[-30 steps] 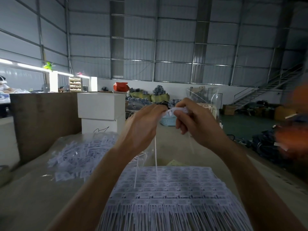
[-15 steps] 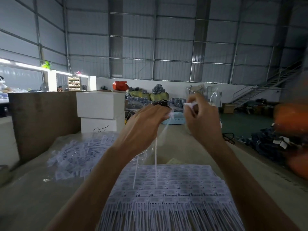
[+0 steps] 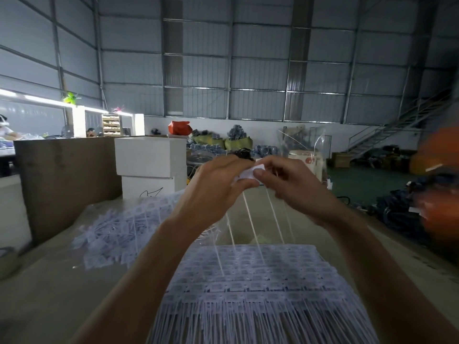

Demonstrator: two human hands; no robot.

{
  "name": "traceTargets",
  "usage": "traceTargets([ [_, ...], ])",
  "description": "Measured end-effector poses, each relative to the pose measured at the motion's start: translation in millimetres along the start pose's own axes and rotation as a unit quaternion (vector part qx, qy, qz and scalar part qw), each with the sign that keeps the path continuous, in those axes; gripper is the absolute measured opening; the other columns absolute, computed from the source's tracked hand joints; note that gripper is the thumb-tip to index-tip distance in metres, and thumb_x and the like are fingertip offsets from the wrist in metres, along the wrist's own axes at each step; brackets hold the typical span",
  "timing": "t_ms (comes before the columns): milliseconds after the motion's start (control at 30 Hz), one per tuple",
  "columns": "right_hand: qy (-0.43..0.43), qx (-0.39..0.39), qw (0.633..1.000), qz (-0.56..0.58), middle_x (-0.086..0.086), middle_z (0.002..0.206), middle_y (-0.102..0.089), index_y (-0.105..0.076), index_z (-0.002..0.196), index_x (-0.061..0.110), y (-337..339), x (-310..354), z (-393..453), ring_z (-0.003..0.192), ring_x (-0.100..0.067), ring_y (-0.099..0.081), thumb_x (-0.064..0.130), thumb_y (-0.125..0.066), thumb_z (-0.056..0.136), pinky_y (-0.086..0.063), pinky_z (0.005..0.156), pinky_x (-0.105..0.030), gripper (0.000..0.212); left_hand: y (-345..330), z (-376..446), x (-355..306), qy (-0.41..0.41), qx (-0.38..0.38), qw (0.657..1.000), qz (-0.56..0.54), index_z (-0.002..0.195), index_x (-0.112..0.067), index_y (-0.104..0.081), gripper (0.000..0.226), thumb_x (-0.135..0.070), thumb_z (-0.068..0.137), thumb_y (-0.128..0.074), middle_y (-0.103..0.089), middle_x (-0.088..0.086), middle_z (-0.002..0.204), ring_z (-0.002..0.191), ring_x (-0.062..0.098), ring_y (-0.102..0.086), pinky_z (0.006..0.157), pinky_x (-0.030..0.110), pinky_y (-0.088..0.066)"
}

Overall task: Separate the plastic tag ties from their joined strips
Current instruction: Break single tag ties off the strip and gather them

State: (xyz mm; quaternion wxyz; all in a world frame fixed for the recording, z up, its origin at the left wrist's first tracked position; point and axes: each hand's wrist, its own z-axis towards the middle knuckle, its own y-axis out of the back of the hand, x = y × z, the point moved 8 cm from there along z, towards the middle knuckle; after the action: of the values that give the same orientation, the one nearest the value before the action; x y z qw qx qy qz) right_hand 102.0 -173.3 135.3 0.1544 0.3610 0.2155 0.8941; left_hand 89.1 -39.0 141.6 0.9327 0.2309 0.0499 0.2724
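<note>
A small white strip of tag ties (image 3: 250, 173) is held up at centre frame, pinched between both hands. The left hand (image 3: 218, 187) grips it from the left with fingers curled; the right hand (image 3: 288, 184) pinches it from the right, thumb pressed on the white heads. Thin tails (image 3: 250, 219) hang from the held piece down toward the lower centre of the frame. How many ties are in the grip cannot be told.

Progress, judged from the layout: a loose heap of separated ties (image 3: 119, 232) is seen at centre left on the tabletop (image 3: 49, 294), which suggests a fair share is already done. A broad layered stack of joined strips (image 3: 248, 289) fills the lower centre, directly below the hands, and appears untouched. Most of the work is therefore judged to remain; the task is likely somewhere in its early-to-middle part.

The step in hand is taken to be the pulling apart of the held strip.
</note>
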Motion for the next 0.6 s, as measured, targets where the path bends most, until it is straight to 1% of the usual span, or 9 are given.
traceTargets([
  [100, -0.017, -0.037, 0.997, 0.06, 0.013, 0.063, -0.052, -0.068, 0.102, 0.01, 1, -3, 1, 0.055, 0.0, -0.045, 0.018, -0.057, 0.1, -0.038, 0.05, -0.015, 0.014, 3, 0, 2, 0.007, -0.007, 1.0, -0.02, 0.118, -0.013, -0.069, 0.033, -0.028, 0.088, -0.072, -0.072, 0.001, 0.102, 0.086, 0.014, -0.063, 0.077, 0.029, -0.052],
  [167, -0.033, -0.059, 0.991, 0.113, -0.001, 0.065, -0.046, -0.069, 0.1, 0.009, 7, -6, 0, 0.054, -0.004, -0.039, 0.017, -0.056, 0.1, -0.032, 0.049, -0.017, 0.015, 3, 0, 3, 0.011, 0.003, 1.0, -0.016, 0.122, -0.013, -0.067, 0.039, -0.027, 0.086, -0.074, -0.072, 0.001, 0.105, 0.087, 0.014, -0.063, 0.078, 0.025, -0.049],
  [200, -0.042, -0.069, 0.987, 0.136, -0.008, 0.069, -0.043, -0.069, 0.1, 0.009, 9, -7, 0, 0.055, -0.006, -0.037, 0.017, -0.055, 0.1, -0.031, 0.05, -0.018, 0.016, 2, 0, 5, 0.016, 0.011, 1.0, -0.008, 0.124, -0.012, -0.066, 0.042, -0.026, 0.085, -0.075, -0.072, 0.002, 0.108, 0.09, 0.015, -0.063, 0.08, 0.027, -0.05],
  [233, -0.05, -0.077, 0.984, 0.153, -0.01, 0.072, -0.042, -0.068, 0.101, 0.009, 11, -9, -1, 0.057, -0.008, -0.037, 0.018, -0.055, 0.1, -0.032, 0.051, -0.019, 0.016, 1, 0, 8, 0.022, 0.019, 1.0, 0.004, 0.125, -0.012, -0.065, 0.045, -0.025, 0.084, -0.077, -0.071, 0.003, 0.112, 0.094, 0.017, -0.063, 0.083, 0.031, -0.052],
  [300, -0.066, -0.089, 0.977, 0.184, -0.005, 0.071, -0.045, -0.067, 0.102, 0.008, 13, -13, -3, 0.059, -0.008, -0.04, 0.018, -0.054, 0.1, -0.037, 0.053, -0.018, 0.016, -1, -1, 13, 0.036, 0.029, 0.999, 0.028, 0.128, -0.013, -0.064, 0.047, -0.025, 0.085, -0.077, -0.069, 0.003, 0.119, 0.103, 0.019, -0.063, 0.09, 0.04, -0.051],
  [333, -0.074, -0.091, 0.972, 0.203, -0.002, 0.07, -0.047, -0.066, 0.102, 0.008, 12, -15, -3, 0.059, -0.007, -0.041, 0.018, -0.054, 0.1, -0.038, 0.053, -0.016, 0.016, 0, -1, 15, 0.042, 0.028, 0.998, 0.04, 0.128, -0.015, -0.064, 0.045, -0.027, 0.086, -0.076, -0.069, 0.002, 0.12, 0.105, 0.02, -0.062, 0.091, 0.042, -0.051],
  [433, -0.092, -0.085, 0.961, 0.248, -0.001, 0.071, -0.049, -0.067, 0.102, 0.009, 7, -19, -1, 0.06, -0.008, -0.042, 0.02, -0.054, 0.1, -0.039, 0.053, -0.017, 0.016, 6, -3, 13, 0.05, 0.004, 0.995, 0.088, 0.123, -0.021, -0.065, 0.036, -0.029, 0.088, -0.073, -0.069, -0.004, 0.116, 0.103, 0.018, -0.062, 0.088, 0.04, -0.052],
  [500, -0.075, -0.085, 0.972, 0.206, 0.0, 0.071, -0.051, -0.068, 0.102, 0.012, 8, -16, 0, 0.061, -0.008, -0.045, 0.024, -0.056, 0.099, -0.04, 0.054, -0.018, 0.017, 9, -4, 8, 0.038, -0.006, 0.992, 0.119, 0.12, -0.02, -0.067, 0.032, -0.027, 0.089, -0.072, -0.07, -0.002, 0.113, 0.102, 0.021, -0.062, 0.086, 0.039, -0.053],
  [600, -0.02, -0.095, 0.994, 0.056, 0.009, 0.067, -0.056, -0.069, 0.095, 0.028, 17, -4, 0, 0.058, -0.002, -0.048, 0.027, -0.058, 0.098, -0.042, 0.052, -0.016, 0.011, 12, -5, 0, 0.007, -0.021, 0.989, 0.149, 0.115, -0.014, -0.069, 0.03, -0.018, 0.086, -0.074, -0.071, 0.004, 0.106, 0.096, 0.026, -0.065, 0.083, 0.041, -0.053],
])
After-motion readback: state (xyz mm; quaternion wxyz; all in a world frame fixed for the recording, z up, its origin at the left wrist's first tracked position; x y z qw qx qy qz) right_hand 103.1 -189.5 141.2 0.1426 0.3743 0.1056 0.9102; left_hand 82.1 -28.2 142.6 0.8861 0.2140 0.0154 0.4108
